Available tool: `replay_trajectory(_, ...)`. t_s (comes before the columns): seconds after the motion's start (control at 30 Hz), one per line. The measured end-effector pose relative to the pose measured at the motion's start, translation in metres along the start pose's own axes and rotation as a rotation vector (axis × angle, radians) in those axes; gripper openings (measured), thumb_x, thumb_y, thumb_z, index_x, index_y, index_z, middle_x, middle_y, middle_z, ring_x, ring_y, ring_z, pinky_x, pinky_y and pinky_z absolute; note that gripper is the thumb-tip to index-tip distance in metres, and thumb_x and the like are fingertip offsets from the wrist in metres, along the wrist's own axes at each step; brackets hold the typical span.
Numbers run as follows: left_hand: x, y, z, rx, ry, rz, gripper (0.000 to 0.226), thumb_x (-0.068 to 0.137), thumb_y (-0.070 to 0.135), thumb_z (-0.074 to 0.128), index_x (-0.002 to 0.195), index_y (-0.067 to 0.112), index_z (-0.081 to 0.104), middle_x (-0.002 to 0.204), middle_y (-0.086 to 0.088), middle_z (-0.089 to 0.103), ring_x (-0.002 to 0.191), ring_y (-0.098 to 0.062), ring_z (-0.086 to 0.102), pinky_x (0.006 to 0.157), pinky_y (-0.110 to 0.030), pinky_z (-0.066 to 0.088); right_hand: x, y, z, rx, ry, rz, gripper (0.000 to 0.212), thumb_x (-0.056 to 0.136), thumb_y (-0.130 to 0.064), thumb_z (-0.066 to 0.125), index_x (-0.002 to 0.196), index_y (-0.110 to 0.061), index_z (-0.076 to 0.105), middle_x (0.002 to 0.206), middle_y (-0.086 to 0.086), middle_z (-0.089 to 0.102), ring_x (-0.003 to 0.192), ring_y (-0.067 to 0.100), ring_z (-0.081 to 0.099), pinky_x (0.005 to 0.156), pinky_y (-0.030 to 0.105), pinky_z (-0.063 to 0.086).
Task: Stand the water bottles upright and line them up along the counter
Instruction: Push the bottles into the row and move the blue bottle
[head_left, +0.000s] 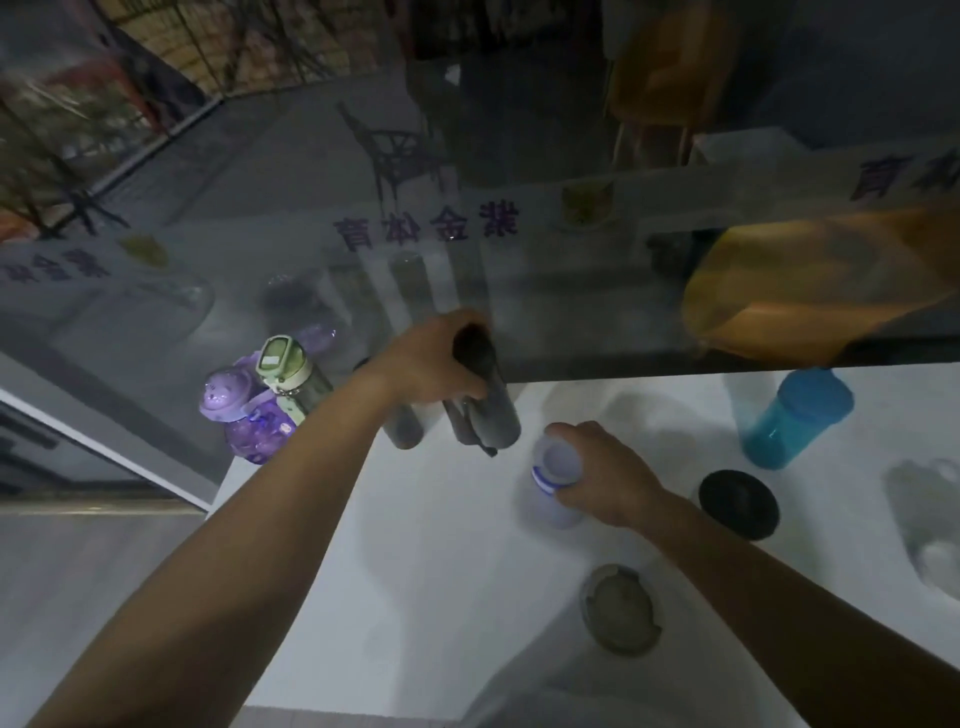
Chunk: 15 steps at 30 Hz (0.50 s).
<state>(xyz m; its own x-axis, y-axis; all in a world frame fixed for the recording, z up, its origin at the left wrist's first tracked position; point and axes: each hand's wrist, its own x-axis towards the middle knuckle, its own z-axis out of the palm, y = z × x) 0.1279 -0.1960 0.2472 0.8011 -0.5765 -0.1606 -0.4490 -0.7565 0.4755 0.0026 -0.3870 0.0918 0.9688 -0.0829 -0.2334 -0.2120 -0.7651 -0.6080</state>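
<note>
On the white counter (426, 571), my left hand (431, 364) grips the top of a dark grey bottle (493, 410) that stands upright against the glass wall. My right hand (608, 473) is closed on a pale bottle with a blue band (553, 480), also upright. At the far left stand a purple bottle (244, 415) and a green-lidded bottle (291, 376), side by side. Another dark bottle (402, 431) stands partly hidden behind my left wrist. A blue bottle (789, 421) stands at the right.
A black-lidded bottle (737, 504), a grey-lidded one (621, 608) and a clear one (930, 514) are seen from above on the counter's near and right side. A glass wall (623, 291) with purple lettering rises along the counter's far edge. The counter's left edge drops to the floor.
</note>
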Motion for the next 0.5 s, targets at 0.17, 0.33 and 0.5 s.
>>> replay_trajectory(0.17, 0.065, 0.025, 0.031, -0.022, 0.02, 0.006, 0.06, 0.073, 0.018, 0.078, 0.127, 0.021, 0.052, 0.122, 0.0, 0.053, 0.103, -0.017, 0.05, 0.08, -0.027, 0.041, -0.022, 0.019, 0.006, -0.058, 0.075, -0.048, 0.077, 0.074, -0.04, 0.072, 0.14, -0.034, 0.032, 0.13, 0.0, 0.045, 0.113, 0.024, 0.052, 0.093, 0.038, 0.05)
replay_trajectory(0.33, 0.11, 0.017, 0.084, 0.021, -0.065, -0.062, 0.058, 0.066, 0.019, 0.08, 0.118, 0.022, 0.054, 0.114, -0.004, 0.059, 0.101, -0.026, 0.058, 0.079, -0.035, 0.053, -0.039, 0.018, 0.008, -0.006, 0.094, -0.019, 0.075, 0.075, -0.037, 0.073, 0.139, -0.033, 0.034, 0.132, -0.001, 0.04, 0.115, 0.023, 0.05, 0.093, 0.034, 0.048)
replay_trajectory(0.5, 0.131, 0.012, 0.111, 0.063, -0.133, -0.053, 0.057, 0.066, 0.015, 0.078, 0.117, 0.022, 0.053, 0.113, -0.006, 0.057, 0.096, -0.027, 0.059, 0.075, -0.039, 0.057, -0.043, 0.017, 0.007, 0.045, 0.11, 0.023, 0.077, 0.076, -0.035, 0.073, 0.141, -0.032, 0.032, 0.137, -0.002, 0.037, 0.122, 0.022, 0.045, 0.097, 0.034, 0.047)
